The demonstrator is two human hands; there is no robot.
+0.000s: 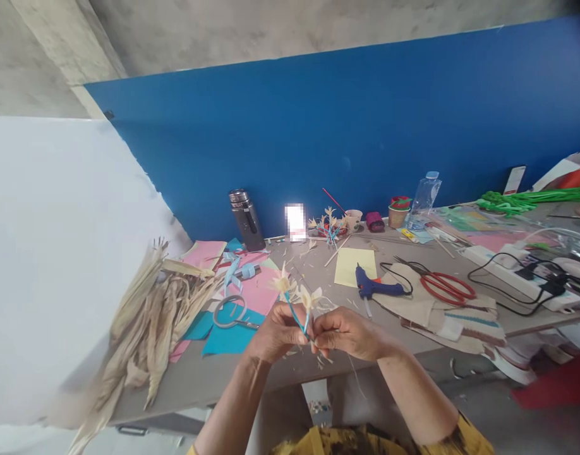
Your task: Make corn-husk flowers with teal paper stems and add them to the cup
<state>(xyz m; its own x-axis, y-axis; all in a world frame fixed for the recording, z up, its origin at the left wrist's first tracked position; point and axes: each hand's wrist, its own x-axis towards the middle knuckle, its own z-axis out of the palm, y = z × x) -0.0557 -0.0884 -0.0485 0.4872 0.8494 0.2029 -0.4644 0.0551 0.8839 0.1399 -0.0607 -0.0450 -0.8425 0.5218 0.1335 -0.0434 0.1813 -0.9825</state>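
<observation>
Left hand [281, 333]: pinches the stems [294, 314]; slackness could let them twist.
Right hand [345, 333]: fingers pressed together at their foot, contents hidden.
Flowers [283, 283]: 11 o'clock from grip; squeezing could crush them.
Glue gun [378, 287]: 2 o'clock; stray knocks could shift it.

Partition [328, 126] stood behind the table [195, 382]. Near left: husk bundle [152, 322], running over the near edge; right of it, paper sheets [233, 344], with a ring [216, 317] on top. Flask [247, 221] stood far, behind the sheets. Far middle: flower cluster [332, 230], cup [353, 221] just to its right, bottle [423, 202] further right. Nearer than the cup lay a paper square [349, 262], glue gun [382, 288] partly over it. Scissors [448, 289] lay right of the gun, partly on cloth [406, 291]; power strip [491, 265] right of the scissors.
</observation>
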